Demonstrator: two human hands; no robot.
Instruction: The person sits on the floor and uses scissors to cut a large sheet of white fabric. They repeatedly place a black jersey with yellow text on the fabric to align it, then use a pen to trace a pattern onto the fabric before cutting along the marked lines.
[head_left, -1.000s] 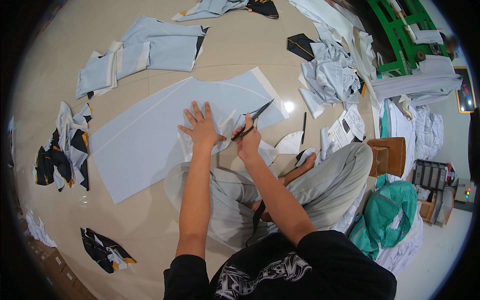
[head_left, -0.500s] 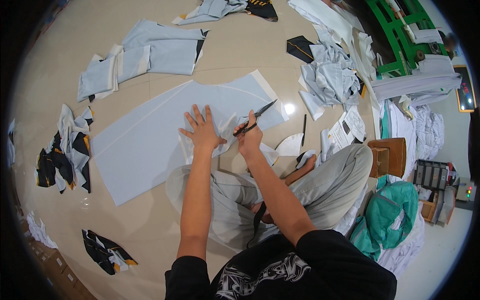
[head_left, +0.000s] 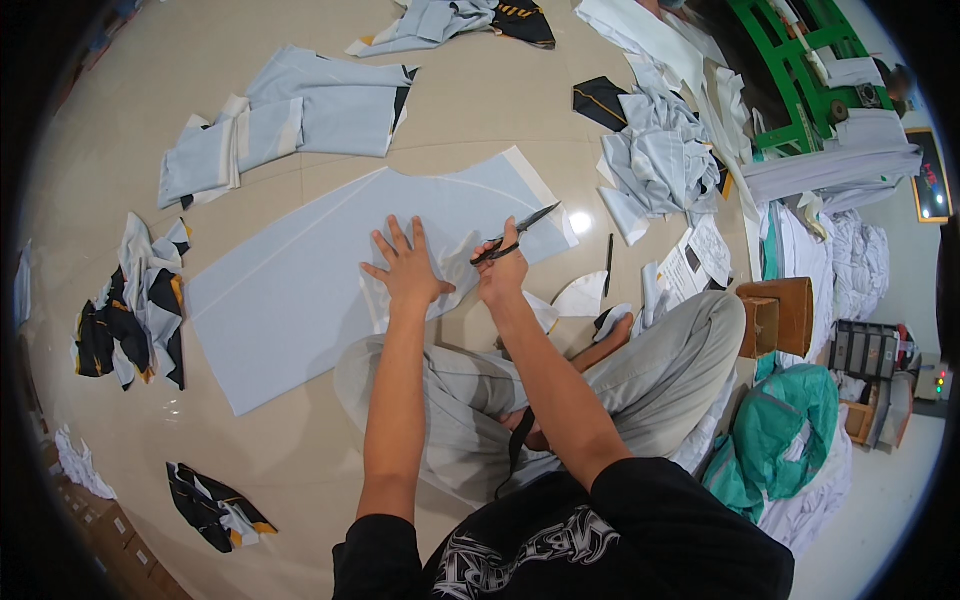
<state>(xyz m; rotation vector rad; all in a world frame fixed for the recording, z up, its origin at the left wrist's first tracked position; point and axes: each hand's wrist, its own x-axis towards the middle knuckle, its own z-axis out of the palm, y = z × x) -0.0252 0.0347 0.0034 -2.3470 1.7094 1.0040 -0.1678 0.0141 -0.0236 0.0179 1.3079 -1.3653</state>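
A large light-blue fabric panel (head_left: 290, 290) with white edging lies flat on the floor before my crossed legs. My left hand (head_left: 408, 268) presses on it, fingers spread wide and palm down. In my right hand (head_left: 503, 272) is a pair of black scissors (head_left: 525, 228), gripped by the handles, with the blades pointing up and to the right over the panel's right part. Whether the blades touch the cloth I cannot tell. Close to the right hand, a white curved piece (head_left: 580, 296) and a thin black stick (head_left: 608, 265) rest on the floor.
Folded light-blue cloth (head_left: 340, 110) lies beyond the panel. Black, white and yellow cut pieces (head_left: 130, 310) sit at the left. A crumpled blue pile (head_left: 660, 155), printed papers (head_left: 690, 265), a cardboard box (head_left: 785, 310) and a green sack (head_left: 785, 430) are at the right.
The view has shifted very slightly. Both hands keep almost the same places, the left flat on the panel and the right around the scissors.
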